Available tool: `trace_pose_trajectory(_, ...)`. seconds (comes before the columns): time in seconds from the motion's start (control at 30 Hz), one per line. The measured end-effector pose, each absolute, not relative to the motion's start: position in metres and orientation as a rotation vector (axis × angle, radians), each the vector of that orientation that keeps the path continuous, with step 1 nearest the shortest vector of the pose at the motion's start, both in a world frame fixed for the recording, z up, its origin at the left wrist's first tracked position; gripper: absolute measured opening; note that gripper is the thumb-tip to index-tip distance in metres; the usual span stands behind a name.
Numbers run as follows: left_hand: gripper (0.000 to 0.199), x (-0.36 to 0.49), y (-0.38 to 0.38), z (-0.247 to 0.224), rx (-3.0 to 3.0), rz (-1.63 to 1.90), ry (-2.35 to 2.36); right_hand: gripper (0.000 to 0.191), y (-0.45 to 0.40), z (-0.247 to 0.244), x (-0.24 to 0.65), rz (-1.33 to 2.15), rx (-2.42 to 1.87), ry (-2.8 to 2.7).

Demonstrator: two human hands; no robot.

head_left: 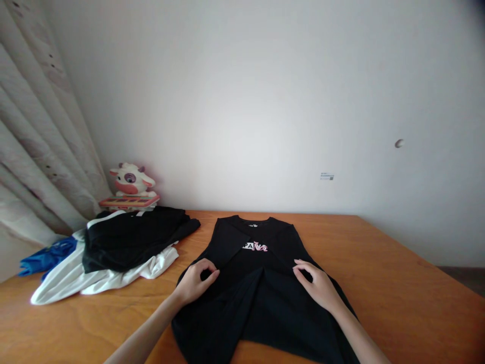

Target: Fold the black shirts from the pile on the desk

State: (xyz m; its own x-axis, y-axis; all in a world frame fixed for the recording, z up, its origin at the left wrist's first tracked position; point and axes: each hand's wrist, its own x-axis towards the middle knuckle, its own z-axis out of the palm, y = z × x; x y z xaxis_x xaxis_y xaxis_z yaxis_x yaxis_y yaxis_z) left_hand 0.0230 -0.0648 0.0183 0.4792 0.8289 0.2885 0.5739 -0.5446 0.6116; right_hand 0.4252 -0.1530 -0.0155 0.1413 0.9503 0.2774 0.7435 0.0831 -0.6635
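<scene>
A black shirt point(242, 303) lies on the wooden table, neckline toward the wall, with a white and pink chest print point(255, 246). Folds run down its lower part from the middle, and its hem is uneven. On the shirt's left side, my left hand point(199, 279) is closed, thumb and forefinger pinched together at the fabric. Opposite it, my right hand point(316, 285) is pinched at the right side of the shirt, thumb and fingertips close together. The cloth between the fingertips is too small to make out clearly.
Left of the shirt lies a pile of black point(129, 237), white point(109, 283) and blue clothes point(49, 257). Behind it stands a cow toy with a keyboard point(131, 187). A curtain point(41, 126) hangs at the left. The table point(394, 283) meets a pale wall point(246, 101).
</scene>
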Motion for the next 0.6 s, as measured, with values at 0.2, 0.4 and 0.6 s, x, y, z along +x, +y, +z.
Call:
trace_pose_trajectory(0.2,0.032,0.024,-0.067,0.019,2.304,0.799,1.180,0.034,-0.151,-0.009,0.422,0.384,-1.717,-1.663)
trace_pose_trajectory(0.4,0.031,0.022,-0.070,0.014,2.338,0.795,1.136,0.037,-0.148,-0.008,0.421,0.385,-1.755,-1.681)
trace_pose_trajectory(0.6,0.045,0.032,-0.057,0.038,2.258,0.420,1.231,0.046,-0.140,-0.006,0.413,0.463,-1.849,-1.565)
